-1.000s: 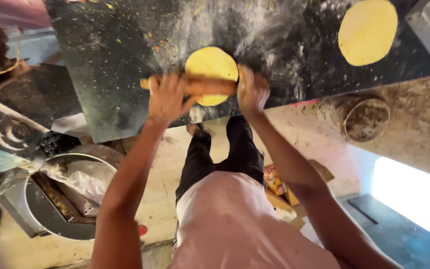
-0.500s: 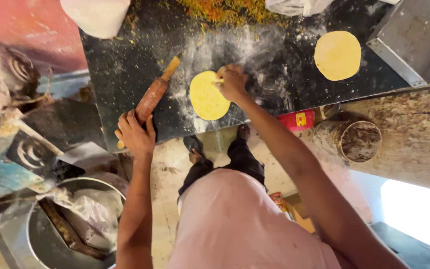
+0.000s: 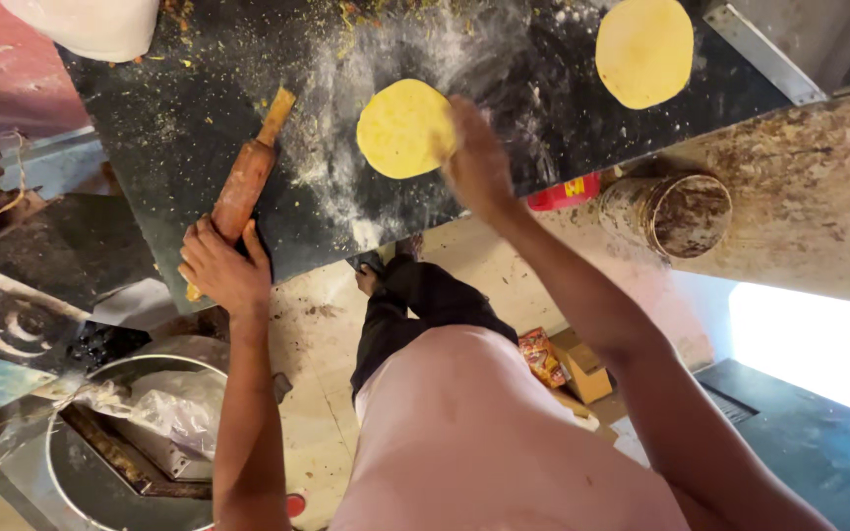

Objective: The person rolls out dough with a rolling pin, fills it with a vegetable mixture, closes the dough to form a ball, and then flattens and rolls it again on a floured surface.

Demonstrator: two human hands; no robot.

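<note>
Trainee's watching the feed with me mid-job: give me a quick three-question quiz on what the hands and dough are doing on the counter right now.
1. True or false: the left hand rests on the wooden rolling pin.
2. What does the right hand touch? A) the near yellow dough disc B) the far dough disc C) the round tin
3. Fill in: the black counter around the near disc is dusted with white ____.

Key: 1 true; 2 A; 3 flour.
</note>
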